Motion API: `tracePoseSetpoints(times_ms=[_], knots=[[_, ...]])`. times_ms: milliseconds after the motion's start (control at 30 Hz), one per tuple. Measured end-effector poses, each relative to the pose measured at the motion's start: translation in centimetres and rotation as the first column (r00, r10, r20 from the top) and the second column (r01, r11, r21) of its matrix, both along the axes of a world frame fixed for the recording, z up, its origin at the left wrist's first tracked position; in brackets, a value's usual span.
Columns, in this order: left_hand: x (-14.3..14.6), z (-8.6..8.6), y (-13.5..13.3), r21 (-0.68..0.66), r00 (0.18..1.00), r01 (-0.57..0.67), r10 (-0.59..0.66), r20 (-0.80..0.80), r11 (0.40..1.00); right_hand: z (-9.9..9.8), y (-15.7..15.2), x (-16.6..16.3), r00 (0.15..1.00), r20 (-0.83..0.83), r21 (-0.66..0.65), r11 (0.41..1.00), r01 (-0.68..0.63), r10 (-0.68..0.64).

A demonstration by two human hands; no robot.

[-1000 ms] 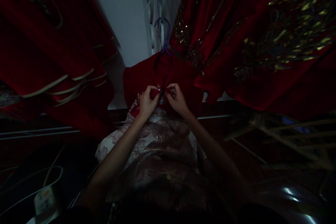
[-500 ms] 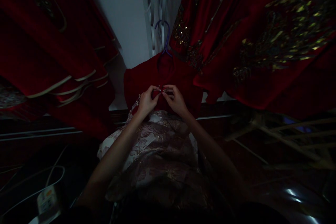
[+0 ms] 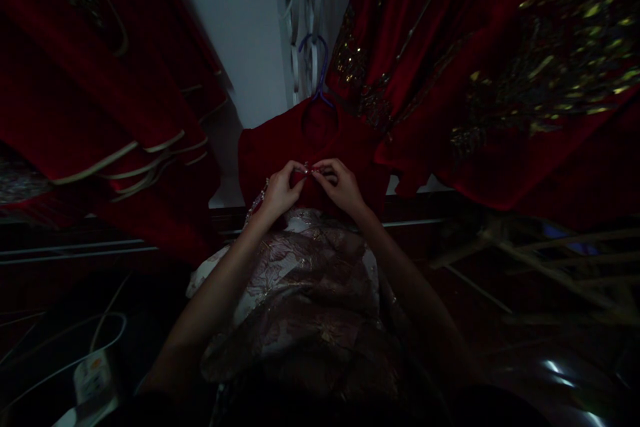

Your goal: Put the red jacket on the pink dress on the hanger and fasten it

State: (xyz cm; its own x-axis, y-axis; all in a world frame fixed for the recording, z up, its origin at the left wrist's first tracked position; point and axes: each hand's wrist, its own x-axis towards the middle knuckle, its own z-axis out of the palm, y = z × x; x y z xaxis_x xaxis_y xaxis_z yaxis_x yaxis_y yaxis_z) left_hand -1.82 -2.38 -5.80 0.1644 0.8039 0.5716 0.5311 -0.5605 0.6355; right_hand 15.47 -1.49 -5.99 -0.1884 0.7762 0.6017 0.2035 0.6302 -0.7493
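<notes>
A dark red garment hangs in front of me on a purple hanger. My left hand and my right hand meet at its chest, fingertips pinched together over a small glinting fastening. Both hands are closed on the fabric edges there. A string of pale beads hangs down beside my left wrist. Below my hands spreads a pale skirt with a crinkled floral pattern. The scene is dim.
More red garments hang close on the left, with pale trim, and on the right, with gold embroidery. A white wall shows between them. A white power strip with cables lies on the dark floor at lower left. Wooden slats stand at right.
My hands have stayed pinched at the same spot on the garment's chest. The view has shifted slightly, showing more of the neckline and hanger.
</notes>
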Motion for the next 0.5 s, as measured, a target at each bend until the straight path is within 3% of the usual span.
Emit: tracePoseSetpoints(times_ms=[267,500], knots=[[0.6,1.3,-1.3,0.095,0.992,0.019,-0.007,-0.129,0.995,1.0,-0.9,-0.2,0.997,-0.019,0.031,0.997,0.074,-0.074],[1.8,1.7,-0.8,0.087,0.993,-0.074,0.082,-0.089,0.993,1.4,-0.9,0.5,0.994,-0.042,0.057,0.993,0.100,-0.098]])
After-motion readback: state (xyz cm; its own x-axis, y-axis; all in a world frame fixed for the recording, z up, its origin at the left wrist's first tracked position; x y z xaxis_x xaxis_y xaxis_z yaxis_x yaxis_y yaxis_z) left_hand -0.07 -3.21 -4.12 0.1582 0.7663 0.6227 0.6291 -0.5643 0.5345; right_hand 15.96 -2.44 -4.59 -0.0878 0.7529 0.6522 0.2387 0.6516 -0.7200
